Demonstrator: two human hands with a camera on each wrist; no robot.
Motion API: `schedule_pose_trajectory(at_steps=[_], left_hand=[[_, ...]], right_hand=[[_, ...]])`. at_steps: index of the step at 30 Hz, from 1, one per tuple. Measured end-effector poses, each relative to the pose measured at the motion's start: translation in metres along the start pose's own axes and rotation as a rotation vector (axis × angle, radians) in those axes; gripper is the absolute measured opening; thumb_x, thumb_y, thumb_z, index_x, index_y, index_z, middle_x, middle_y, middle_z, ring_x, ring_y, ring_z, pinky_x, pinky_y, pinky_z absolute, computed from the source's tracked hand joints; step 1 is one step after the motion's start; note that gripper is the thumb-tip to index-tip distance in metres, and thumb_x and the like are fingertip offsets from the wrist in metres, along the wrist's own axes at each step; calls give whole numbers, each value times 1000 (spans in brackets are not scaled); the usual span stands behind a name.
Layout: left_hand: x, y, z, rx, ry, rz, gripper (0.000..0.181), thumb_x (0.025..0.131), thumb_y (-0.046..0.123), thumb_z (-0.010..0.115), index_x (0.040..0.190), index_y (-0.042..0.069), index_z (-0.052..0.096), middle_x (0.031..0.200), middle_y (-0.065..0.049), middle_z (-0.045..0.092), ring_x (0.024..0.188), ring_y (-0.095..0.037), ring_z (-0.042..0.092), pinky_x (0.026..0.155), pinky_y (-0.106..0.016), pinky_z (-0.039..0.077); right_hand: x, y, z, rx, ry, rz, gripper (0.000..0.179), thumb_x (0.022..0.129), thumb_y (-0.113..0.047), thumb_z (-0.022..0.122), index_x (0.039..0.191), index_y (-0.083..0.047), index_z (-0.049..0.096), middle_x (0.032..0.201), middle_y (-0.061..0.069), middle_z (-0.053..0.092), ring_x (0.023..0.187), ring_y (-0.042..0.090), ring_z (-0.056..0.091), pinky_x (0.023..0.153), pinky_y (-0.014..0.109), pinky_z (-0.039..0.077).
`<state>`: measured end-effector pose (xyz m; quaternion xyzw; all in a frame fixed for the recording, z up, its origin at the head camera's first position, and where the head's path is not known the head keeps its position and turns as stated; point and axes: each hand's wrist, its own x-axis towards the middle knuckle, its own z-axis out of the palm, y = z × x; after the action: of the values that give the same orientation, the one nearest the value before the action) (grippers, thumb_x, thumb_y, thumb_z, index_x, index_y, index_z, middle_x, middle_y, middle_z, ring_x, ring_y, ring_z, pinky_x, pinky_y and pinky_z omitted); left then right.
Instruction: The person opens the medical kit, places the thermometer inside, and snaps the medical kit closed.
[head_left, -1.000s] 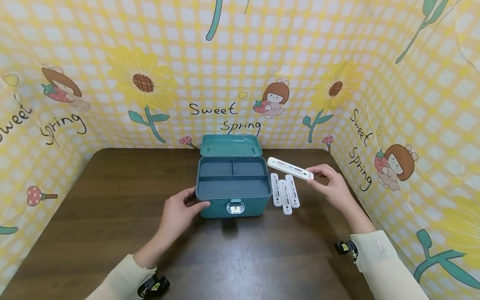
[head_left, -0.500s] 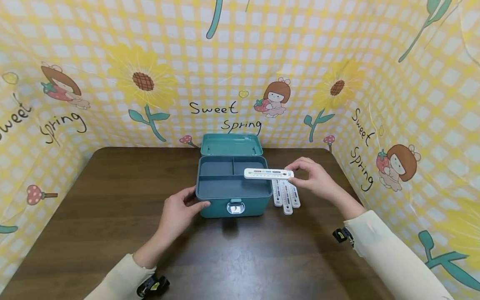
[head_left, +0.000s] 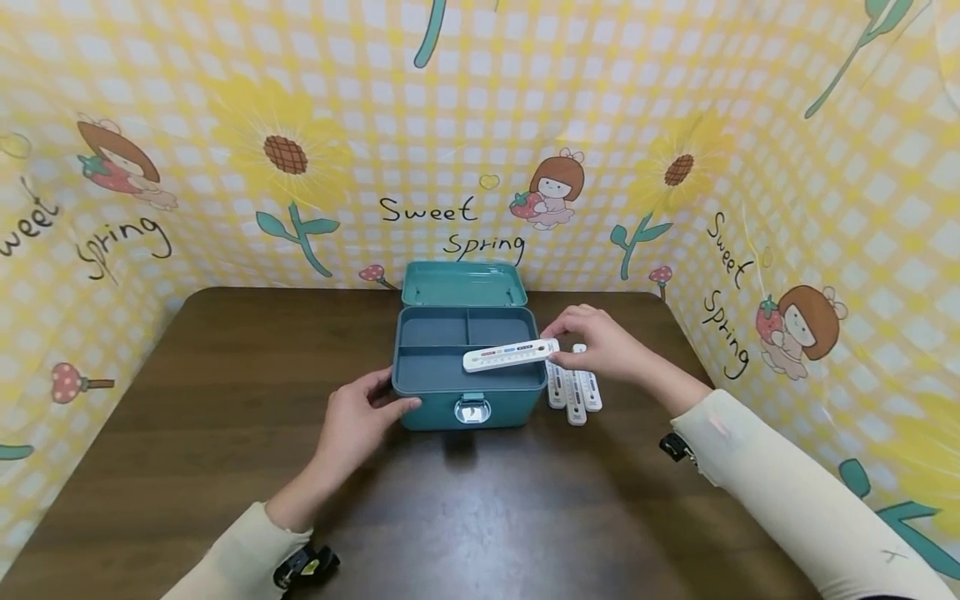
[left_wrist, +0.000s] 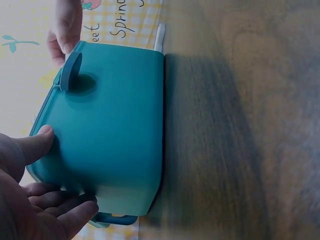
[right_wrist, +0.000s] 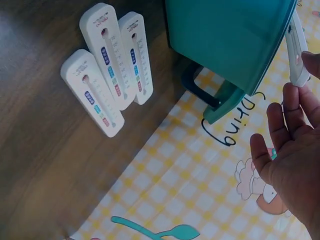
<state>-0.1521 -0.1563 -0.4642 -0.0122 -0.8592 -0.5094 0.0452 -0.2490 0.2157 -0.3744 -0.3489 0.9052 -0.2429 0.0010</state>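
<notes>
A teal storage box (head_left: 435, 412) stands on the table with its lid (head_left: 465, 285) raised at the back. Its dark blue-grey tray (head_left: 431, 371) has two small compartments behind and one long one in front. My left hand (head_left: 362, 423) holds the box's front left corner, thumb on the front and fingers at the side. My right hand (head_left: 603, 343) pinches one end of a white thermometer (head_left: 504, 357), slightly tilted over the long front compartment. Beside the box's right side lie three more thermometers (right_wrist: 107, 60), printed with coloured labels, face up.
The brown wooden table (head_left: 480, 517) extends to the left and in front of the box. Yellow checked fabric (head_left: 337, 125) hangs at the back and sides. A metal clasp (head_left: 472, 410) sits on the box's front, and a handle (right_wrist: 200, 87) shows on the lid.
My right hand has carried the thermometer leftward from above the other thermometers to over the tray's front compartment, turning it. My left hand has stayed at the box's corner.
</notes>
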Motion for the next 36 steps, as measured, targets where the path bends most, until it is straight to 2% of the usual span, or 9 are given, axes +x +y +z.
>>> schedule_pose_trajectory(at_steps=[4,12,17,27,36], left_hand=[[-2,1,2,-1,-3,-7,73,84,47,83,141,8,62,137,-13,66,117,-28,70,93,-43,59],[-4,0,2,15,-1,-27,74,84,48,83,142,8,61,138,-15,65,119,-30,69,94,-44,58],[-3,-1,2,21,-4,-32,75,84,50,82,142,8,61,138,-15,65,120,-30,68,94,-44,58],[-1,1,2,21,-5,-27,75,83,50,83,142,9,61,138,-14,65,120,-29,68,95,-43,58],[-2,2,2,22,1,-33,75,83,49,82,143,9,61,139,-14,65,120,-29,68,94,-43,58]], right_hand=[[5,-6,1,-38,-31,1,23,87,-21,81,110,-18,77,105,-4,70,106,24,57,95,45,39],[20,-21,6,-139,-104,18,19,88,-30,81,105,-22,77,102,-8,70,103,15,56,97,44,38],[26,-31,7,-154,-140,19,18,89,-32,80,103,-21,76,99,-9,69,100,14,56,97,43,38],[37,-39,17,-233,-149,26,20,89,-37,81,103,-24,75,96,-10,67,96,12,54,90,38,39],[44,-48,22,-263,-168,31,22,89,-37,81,104,-23,75,99,-9,68,99,12,55,93,39,40]])
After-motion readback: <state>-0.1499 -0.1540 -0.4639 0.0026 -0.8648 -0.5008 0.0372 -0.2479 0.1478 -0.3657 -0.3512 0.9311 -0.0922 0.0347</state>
